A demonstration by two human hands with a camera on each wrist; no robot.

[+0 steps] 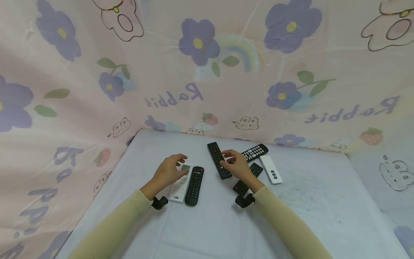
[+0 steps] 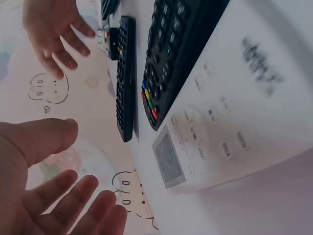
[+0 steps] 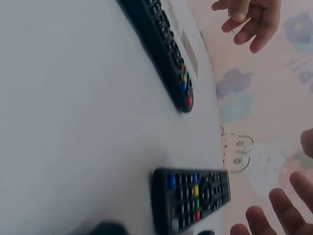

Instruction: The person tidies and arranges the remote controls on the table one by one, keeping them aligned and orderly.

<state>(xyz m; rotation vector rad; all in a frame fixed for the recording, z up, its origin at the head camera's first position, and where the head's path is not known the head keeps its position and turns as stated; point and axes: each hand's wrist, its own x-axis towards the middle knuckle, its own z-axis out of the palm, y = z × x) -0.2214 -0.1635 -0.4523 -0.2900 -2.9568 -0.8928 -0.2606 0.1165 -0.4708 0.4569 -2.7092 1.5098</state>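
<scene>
Right hand (image 1: pixel 238 166), left hand (image 1: pixel 169 168) hovering loosely spread, holding nothing

Middle black remote (image 1: pixel 216 157) is lying on the worktop (image 1: pixel 210 233) just left of the nearer right hand, long axis slanting far-left to near-right, while the left hand is hanging beside the white remote with a screen (image 1: pixel 179 189)

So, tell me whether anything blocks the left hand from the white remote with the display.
Nothing visible does: only open air separates the left hand from the white remote. The round-ended black remote lies to its right, not between them.
</scene>
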